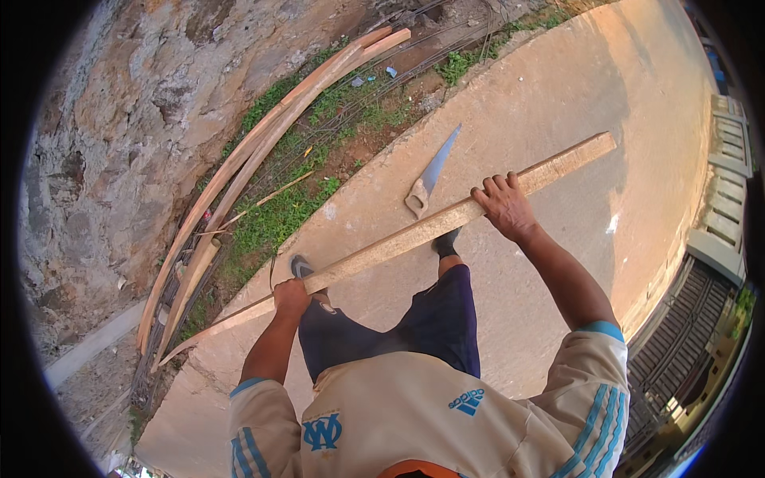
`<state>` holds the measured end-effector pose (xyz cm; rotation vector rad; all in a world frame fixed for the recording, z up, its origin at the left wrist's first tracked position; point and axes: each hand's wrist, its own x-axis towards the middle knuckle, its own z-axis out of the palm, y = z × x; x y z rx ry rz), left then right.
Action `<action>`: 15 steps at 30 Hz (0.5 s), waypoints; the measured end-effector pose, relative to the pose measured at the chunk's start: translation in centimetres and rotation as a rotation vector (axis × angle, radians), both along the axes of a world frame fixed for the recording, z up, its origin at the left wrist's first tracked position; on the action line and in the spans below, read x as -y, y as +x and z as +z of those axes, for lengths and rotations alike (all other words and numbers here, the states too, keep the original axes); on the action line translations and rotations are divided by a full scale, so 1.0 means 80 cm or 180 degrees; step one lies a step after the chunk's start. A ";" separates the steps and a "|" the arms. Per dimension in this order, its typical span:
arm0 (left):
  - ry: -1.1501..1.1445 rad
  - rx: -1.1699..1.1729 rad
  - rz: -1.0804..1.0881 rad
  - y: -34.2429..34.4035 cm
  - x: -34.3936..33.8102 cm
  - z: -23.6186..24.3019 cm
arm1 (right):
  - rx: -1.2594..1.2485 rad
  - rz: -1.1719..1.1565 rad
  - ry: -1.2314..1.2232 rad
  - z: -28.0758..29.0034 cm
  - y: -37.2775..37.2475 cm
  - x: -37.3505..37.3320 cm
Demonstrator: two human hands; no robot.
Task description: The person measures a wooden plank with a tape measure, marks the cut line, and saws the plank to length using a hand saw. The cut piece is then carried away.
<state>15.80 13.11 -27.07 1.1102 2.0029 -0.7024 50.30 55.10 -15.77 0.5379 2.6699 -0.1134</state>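
Note:
A long, pale wooden beam (398, 241) stretches across in front of me, from the lower left up to the right. My left hand (292, 298) is closed around it near my left foot. Farther along, my right hand (505, 205) grips the same beam from above, fingers wrapped over its far edge. Beyond the beam, a handsaw (434, 171) with a wooden handle lies on the concrete, its blade pointing away from me. The handle is close to the beam's far side.
Several long wooden planks (263, 139) lie along the grassy strip (275, 231) at left, beside thin metal rods. A rough rock wall (119, 143) rises behind them. Concrete pavement (550, 311) lies under my feet. A fence (725, 151) and a dark gate (665, 342) stand far right.

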 end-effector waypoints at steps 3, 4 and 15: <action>-0.0274 0.0146 -0.0203 0.067 -0.130 -0.029 | -0.0218 -0.0283 0.0428 -0.069 0.048 -0.069; -0.0345 0.0246 -0.0269 0.091 -0.180 -0.037 | -0.0106 -0.0216 0.0268 -0.094 0.056 -0.079; 0.0746 0.0585 -0.0255 0.264 -0.575 -0.335 | -0.0195 -0.1518 -0.1984 -0.436 0.091 0.036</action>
